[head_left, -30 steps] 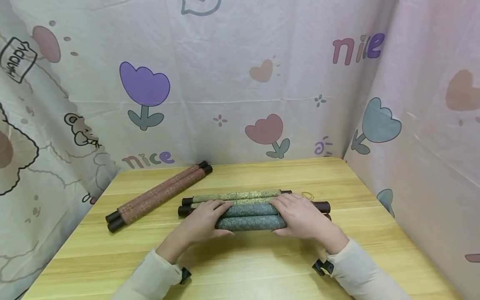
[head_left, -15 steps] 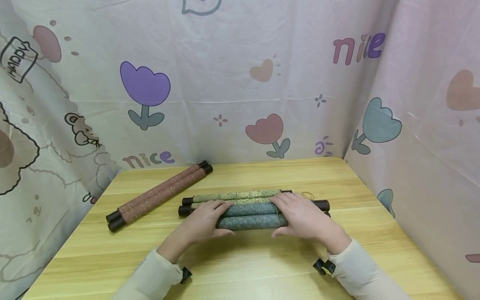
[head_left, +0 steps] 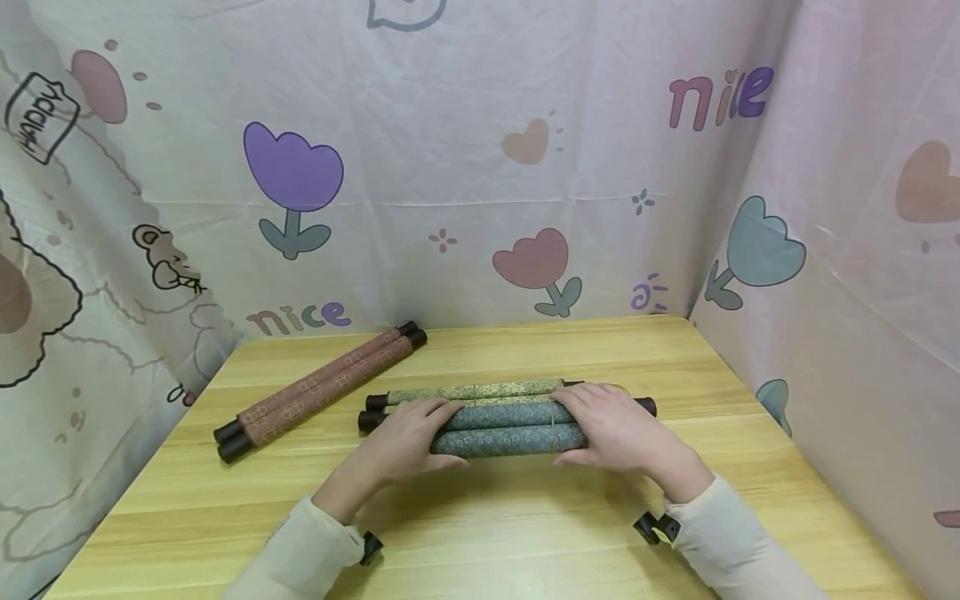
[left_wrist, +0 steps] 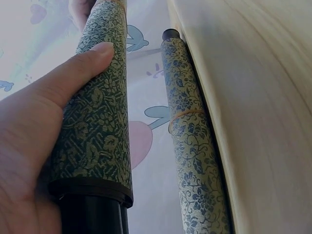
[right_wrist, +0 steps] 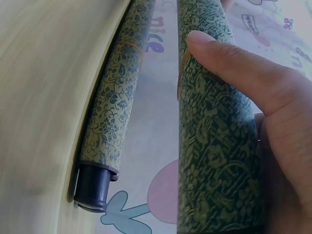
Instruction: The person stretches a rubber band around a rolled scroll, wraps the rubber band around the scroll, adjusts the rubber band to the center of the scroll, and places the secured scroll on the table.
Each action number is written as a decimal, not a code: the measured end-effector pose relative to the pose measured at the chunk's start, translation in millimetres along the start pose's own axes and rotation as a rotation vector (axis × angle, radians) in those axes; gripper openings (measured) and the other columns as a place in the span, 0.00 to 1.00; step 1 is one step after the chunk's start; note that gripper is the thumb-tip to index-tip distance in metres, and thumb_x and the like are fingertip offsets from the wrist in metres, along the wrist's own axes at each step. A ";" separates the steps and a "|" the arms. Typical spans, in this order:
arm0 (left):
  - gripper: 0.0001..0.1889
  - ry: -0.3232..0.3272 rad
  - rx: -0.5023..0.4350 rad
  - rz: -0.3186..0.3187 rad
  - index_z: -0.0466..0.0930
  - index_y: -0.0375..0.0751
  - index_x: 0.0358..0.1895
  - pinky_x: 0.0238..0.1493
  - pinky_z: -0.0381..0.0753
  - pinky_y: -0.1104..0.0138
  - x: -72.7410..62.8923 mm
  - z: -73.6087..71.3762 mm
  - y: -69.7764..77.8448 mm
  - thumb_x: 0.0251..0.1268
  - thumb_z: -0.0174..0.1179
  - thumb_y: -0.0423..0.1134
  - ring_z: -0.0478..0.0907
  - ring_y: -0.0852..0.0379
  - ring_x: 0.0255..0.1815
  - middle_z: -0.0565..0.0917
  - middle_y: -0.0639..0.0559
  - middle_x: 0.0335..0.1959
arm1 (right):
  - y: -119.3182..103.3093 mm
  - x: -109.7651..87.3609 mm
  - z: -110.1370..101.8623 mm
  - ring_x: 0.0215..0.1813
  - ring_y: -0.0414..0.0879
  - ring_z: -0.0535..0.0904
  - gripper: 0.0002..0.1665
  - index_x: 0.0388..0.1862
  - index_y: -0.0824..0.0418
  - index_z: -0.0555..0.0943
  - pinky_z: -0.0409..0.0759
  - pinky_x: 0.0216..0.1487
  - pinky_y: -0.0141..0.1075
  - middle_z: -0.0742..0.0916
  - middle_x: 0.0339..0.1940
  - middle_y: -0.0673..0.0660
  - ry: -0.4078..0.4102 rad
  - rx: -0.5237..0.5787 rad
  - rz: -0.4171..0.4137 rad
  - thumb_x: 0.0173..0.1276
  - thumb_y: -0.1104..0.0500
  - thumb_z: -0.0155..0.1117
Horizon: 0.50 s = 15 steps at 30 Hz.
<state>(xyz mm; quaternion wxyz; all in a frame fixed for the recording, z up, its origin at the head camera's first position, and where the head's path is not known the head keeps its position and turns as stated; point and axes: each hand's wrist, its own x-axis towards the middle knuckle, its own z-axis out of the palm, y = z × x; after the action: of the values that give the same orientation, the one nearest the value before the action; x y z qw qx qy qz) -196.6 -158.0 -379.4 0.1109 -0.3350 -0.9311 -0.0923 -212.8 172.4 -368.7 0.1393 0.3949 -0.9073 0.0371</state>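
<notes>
A blue-green patterned double scroll (head_left: 506, 442) with dark end knobs lies across the middle of the head view. My left hand (head_left: 408, 442) grips its left part, thumb along the near side and fingers over the top. My right hand (head_left: 618, 433) holds the right part the same way, just beyond a thin rubber band (head_left: 553, 433) round the rolls. In the left wrist view the thumb presses on the patterned cover (left_wrist: 97, 126). Both wrist views show the scroll held apart from the tabletop. Just behind it rests a yellow patterned double scroll (head_left: 480, 390), partly covered.
A red patterned double scroll (head_left: 322, 392) lies slantwise at the back left of the wooden table (head_left: 480, 533). Beside my right hand, a sliver of a loose yellow band (head_left: 622, 388) shows. Printed curtains (head_left: 420, 167) hang behind and at both sides.
My right hand has slid a little to the right along the blue-green scroll, baring its rubber band. The scroll's right end has risen slightly. My left hand keeps its place.
</notes>
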 end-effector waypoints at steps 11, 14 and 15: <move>0.43 0.015 0.002 0.031 0.71 0.38 0.68 0.60 0.72 0.44 0.1 0.0 0.0 0.54 0.68 0.63 0.75 0.42 0.59 0.78 0.43 0.59 | 1.2 1.4 4.4 0.57 0.54 0.78 0.47 0.65 0.62 0.71 0.76 0.57 0.52 0.81 0.57 0.57 0.028 -0.006 -0.051 0.56 0.34 0.70; 0.43 0.016 0.005 0.038 0.71 0.38 0.68 0.59 0.73 0.44 0.1 0.9 -0.1 0.54 0.68 0.63 0.75 0.42 0.58 0.78 0.43 0.59 | -0.5 2.1 3.3 0.57 0.55 0.78 0.47 0.65 0.63 0.71 0.76 0.58 0.53 0.81 0.57 0.57 0.027 -0.017 -0.061 0.56 0.34 0.70; 0.43 0.017 0.007 0.039 0.71 0.38 0.68 0.59 0.73 0.44 0.0 0.8 -0.1 0.54 0.68 0.63 0.75 0.42 0.58 0.78 0.43 0.58 | -1.0 2.2 3.0 0.58 0.55 0.78 0.47 0.65 0.63 0.71 0.75 0.59 0.53 0.81 0.57 0.57 0.029 -0.021 -0.063 0.56 0.34 0.70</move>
<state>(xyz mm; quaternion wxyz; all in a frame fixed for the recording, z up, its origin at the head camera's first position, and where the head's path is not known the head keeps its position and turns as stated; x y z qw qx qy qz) -196.8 -157.8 -380.2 0.1220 -0.3518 -0.9237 -0.0898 -214.2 169.6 -371.0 0.1578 0.4212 -0.8927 0.0290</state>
